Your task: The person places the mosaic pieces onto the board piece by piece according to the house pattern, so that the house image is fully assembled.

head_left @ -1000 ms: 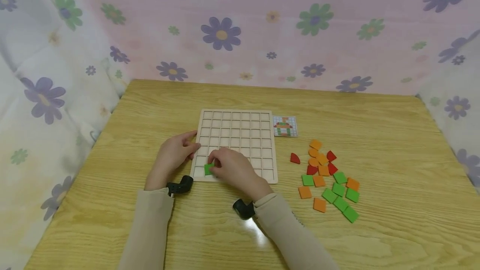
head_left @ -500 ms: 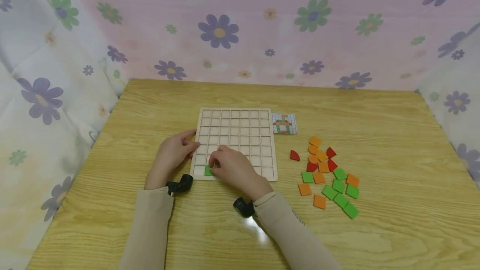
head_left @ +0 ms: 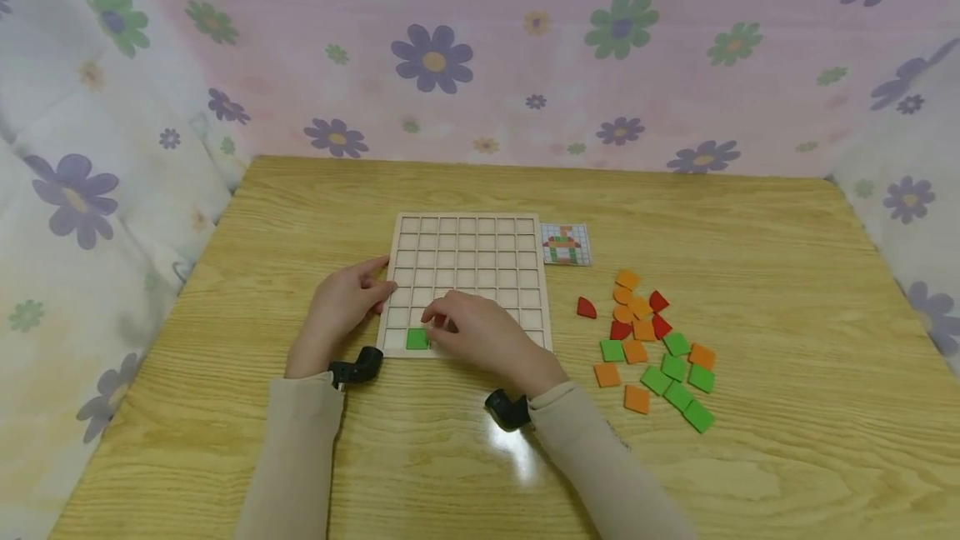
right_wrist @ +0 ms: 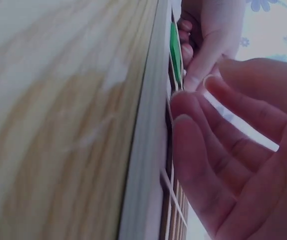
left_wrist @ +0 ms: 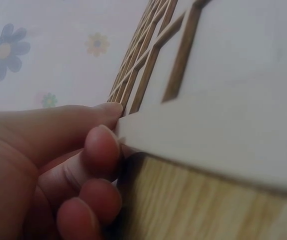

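A pale wooden grid board (head_left: 467,259) lies flat on the table. One green square tile (head_left: 417,339) sits in its bottom row, in the second cell from the left. The left hand (head_left: 341,307) holds the board's left edge; in the left wrist view, thumb and fingertips (left_wrist: 102,150) meet at the rim with the other fingers curled below. Above the lower rows hovers the right hand (head_left: 480,333), just right of the green tile. In the right wrist view its fingers (right_wrist: 188,150) are loosely bent with nothing between them, apart from the tile.
A small printed pattern card (head_left: 566,244) lies against the board's right side. Right of the board are scattered loose orange tiles (head_left: 637,399), green tiles (head_left: 699,416) and red quarter-round pieces (head_left: 587,307). A flowered cloth (head_left: 480,65) stands behind the table.
The right hand has let go of the green tile, which now lies flat in its cell, and has shifted slightly right. The left hand keeps its place at the board's edge.
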`<state>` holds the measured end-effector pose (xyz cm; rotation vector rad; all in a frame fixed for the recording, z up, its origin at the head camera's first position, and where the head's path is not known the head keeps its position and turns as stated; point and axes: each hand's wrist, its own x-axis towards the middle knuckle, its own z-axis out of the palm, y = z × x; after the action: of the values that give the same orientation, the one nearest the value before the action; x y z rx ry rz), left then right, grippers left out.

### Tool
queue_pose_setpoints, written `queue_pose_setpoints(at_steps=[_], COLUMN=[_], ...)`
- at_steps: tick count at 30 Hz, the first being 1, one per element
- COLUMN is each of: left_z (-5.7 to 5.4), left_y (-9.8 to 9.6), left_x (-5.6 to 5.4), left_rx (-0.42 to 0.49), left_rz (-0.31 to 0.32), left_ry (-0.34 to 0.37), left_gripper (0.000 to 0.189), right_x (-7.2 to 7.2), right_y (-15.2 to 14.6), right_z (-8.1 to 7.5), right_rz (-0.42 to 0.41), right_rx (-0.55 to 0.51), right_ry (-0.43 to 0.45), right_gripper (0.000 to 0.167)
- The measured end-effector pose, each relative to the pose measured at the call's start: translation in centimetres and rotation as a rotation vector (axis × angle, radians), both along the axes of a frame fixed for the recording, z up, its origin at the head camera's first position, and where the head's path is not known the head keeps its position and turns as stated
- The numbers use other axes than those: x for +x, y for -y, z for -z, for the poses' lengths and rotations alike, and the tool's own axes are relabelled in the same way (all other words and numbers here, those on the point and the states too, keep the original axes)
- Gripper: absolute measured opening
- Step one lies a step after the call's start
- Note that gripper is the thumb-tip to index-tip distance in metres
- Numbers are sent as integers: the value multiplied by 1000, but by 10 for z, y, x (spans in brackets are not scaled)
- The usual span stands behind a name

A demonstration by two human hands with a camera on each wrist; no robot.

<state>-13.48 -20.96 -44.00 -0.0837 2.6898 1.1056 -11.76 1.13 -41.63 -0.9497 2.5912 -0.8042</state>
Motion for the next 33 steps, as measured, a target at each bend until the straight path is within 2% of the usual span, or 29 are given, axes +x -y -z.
queue_pose_setpoints(at_steps=[6,17,23,29,33], left_z=[-1,1,0,-1,-2], left_y=[1,-1,1,0,-1], left_x=[-1,1,3,4,3], left_rx=[-9,-9,5,10,18], left_rz=[-6,-3,-10,-5,-6], left_ry=[-7,14,11,13,3], left_gripper=[52,53,53,53,53], right_x=[2,5,4,4,3], right_y=[-22,-85,-114,-146,-166], right_z=[-7,-13,-13,-11,-14], right_rz=[30,122,134,121,108], right_rx=[4,-13,40,91,147], right_ry=[23,59,51,121,128], right_gripper=[18,19,20,23,25])
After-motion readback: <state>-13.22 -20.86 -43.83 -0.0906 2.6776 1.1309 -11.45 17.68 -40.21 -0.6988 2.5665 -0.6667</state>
